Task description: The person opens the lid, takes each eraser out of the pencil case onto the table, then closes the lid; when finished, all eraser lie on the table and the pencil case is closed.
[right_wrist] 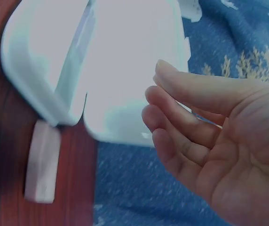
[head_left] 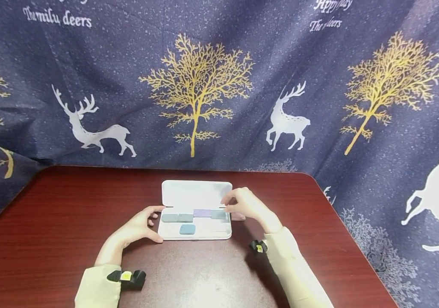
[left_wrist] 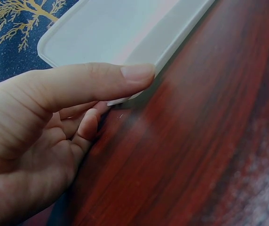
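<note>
A white hinged case [head_left: 207,235] lies on the table with its lid [head_left: 196,193] tipped back. Inside, grey-green blocks [head_left: 170,218] and a purple block [head_left: 202,213] line the back, while a blue block [head_left: 187,229] sits nearer the front. My left hand [head_left: 140,224] holds the case's left end between thumb and index finger; its thumb [left_wrist: 137,75] presses the case's edge in the left wrist view. Above the right end hovers my right hand [head_left: 248,203], fingers loosely bent and nothing between them. Beside that end lies a pale pink block [right_wrist: 43,162], partly behind the right hand in the head view.
The dark red table [head_left: 69,222] has rounded far corners. A blue cloth [head_left: 223,25] printed with deer and trees hangs behind it and down its right side. Each wrist wears a black strap, such as the left wrist strap [head_left: 136,279].
</note>
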Tool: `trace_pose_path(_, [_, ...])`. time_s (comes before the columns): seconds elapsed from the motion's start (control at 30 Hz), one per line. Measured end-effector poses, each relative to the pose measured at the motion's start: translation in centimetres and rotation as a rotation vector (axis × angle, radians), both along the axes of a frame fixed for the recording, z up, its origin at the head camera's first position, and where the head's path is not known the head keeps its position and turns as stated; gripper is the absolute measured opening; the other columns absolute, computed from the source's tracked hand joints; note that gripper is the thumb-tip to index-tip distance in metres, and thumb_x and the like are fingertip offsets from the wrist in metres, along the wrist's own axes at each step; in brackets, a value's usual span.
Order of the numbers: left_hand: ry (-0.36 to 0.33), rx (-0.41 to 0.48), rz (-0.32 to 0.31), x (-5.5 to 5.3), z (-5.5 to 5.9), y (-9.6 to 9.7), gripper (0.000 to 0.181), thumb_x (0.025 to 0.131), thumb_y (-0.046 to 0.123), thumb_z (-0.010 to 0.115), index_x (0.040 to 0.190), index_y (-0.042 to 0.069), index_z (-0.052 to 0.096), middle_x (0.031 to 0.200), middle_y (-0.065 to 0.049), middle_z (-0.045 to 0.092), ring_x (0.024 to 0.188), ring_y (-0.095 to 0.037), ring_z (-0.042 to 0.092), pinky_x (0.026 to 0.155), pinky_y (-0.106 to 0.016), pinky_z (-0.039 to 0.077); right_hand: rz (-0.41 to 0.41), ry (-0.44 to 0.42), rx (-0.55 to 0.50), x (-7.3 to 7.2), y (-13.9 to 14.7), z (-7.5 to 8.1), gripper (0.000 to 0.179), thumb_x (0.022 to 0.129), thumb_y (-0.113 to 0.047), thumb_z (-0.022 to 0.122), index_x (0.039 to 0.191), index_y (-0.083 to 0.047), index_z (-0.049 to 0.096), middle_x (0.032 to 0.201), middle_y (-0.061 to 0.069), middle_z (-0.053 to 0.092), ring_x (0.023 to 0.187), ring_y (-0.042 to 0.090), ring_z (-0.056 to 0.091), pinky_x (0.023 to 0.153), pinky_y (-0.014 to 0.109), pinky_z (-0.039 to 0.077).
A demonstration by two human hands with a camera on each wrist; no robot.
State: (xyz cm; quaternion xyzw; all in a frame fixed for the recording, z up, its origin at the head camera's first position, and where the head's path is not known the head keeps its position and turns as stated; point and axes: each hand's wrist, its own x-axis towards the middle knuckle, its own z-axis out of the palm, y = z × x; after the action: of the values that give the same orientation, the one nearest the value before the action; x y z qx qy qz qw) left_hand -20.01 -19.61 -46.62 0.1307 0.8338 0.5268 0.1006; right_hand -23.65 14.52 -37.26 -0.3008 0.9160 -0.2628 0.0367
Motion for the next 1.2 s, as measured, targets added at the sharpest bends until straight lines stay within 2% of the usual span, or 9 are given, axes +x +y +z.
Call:
trace_pose_path(0.17, [-0.005, 0.001, -0.001, 0.1, 0.0, 0.0, 0.094, 0.054, 0.006, 0.089, 0.138, -0.001, 0.047, 0.125, -0.022, 0.050, 0.102, -0.028, 0.048, 0.083, -0.036, 0.044, 0.020, 0.003, -0.026, 0.2, -1.8, 0.3, 0.020, 0.078, -0.002, 0.073, 0.098, 0.000, 0.073, 0.088, 0.008, 0.074, 0.079, 0.014, 0.068, 0.074, 0.024, 0.052])
trace_pose_path(0.33, [-0.013, 0.001, 0.002, 0.2, 0.1, 0.0, 0.094, 0.055, 0.006, 0.089, 0.139, 0.000, 0.046, 0.126, -0.022, 0.049, 0.103, -0.028, 0.047, 0.083, -0.037, 0.044, 0.075, -0.014, -0.049, 0.2, -4.2, 0.2, 0.021, 0.080, -0.001, 0.073, 0.102, 0.001, 0.072, 0.094, 0.012, 0.074, 0.084, 0.021, 0.071, 0.076, 0.024, 0.053])
trace_pose_path(0.53, [-0.017, 0.003, 0.014, 0.2, 0.1, 0.1, 0.095, 0.054, 0.005, 0.088, 0.139, -0.001, 0.046, 0.125, -0.022, 0.049, 0.101, -0.027, 0.047, 0.083, -0.036, 0.043, 0.135, 0.022, -0.052, 0.3, -7.2, -0.3, 0.023, 0.080, -0.004, 0.074, 0.102, 0.000, 0.072, 0.095, 0.013, 0.073, 0.085, 0.023, 0.072, 0.077, 0.025, 0.054])
trace_pose_path(0.73, [-0.020, 0.006, 0.014, 0.1, 0.0, 0.2, 0.094, 0.054, 0.004, 0.088, 0.139, -0.001, 0.046, 0.124, -0.022, 0.049, 0.100, -0.026, 0.047, 0.082, -0.035, 0.044, 0.109, 0.002, -0.051, 0.6, -9.8, -0.9, 0.026, 0.079, -0.004, 0.074, 0.105, -0.001, 0.072, 0.097, 0.012, 0.074, 0.086, 0.022, 0.072, 0.076, 0.023, 0.053])
trace_pose_path(1.0, [-0.013, 0.006, 0.000, -0.1, 0.1, 0.3, 0.094, 0.055, 0.005, 0.089, 0.138, -0.002, 0.046, 0.125, -0.022, 0.049, 0.102, -0.027, 0.047, 0.083, -0.035, 0.045, 0.069, 0.017, 0.048, 0.8, -12.1, -2.1, 0.024, 0.081, -0.006, 0.075, 0.104, -0.003, 0.074, 0.099, 0.007, 0.075, 0.091, 0.019, 0.071, 0.080, 0.020, 0.051])
trace_pose_path(1.2, [-0.017, 0.011, 0.004, 0.0, 0.0, 0.1, 0.094, 0.055, 0.004, 0.088, 0.138, -0.002, 0.046, 0.124, -0.022, 0.049, 0.101, -0.027, 0.047, 0.082, -0.034, 0.045, 0.058, 0.031, 0.135, 0.8, -13.4, -3.0, 0.026, 0.082, -0.007, 0.075, 0.108, -0.004, 0.074, 0.104, 0.004, 0.075, 0.101, 0.016, 0.070, 0.089, 0.021, 0.050])
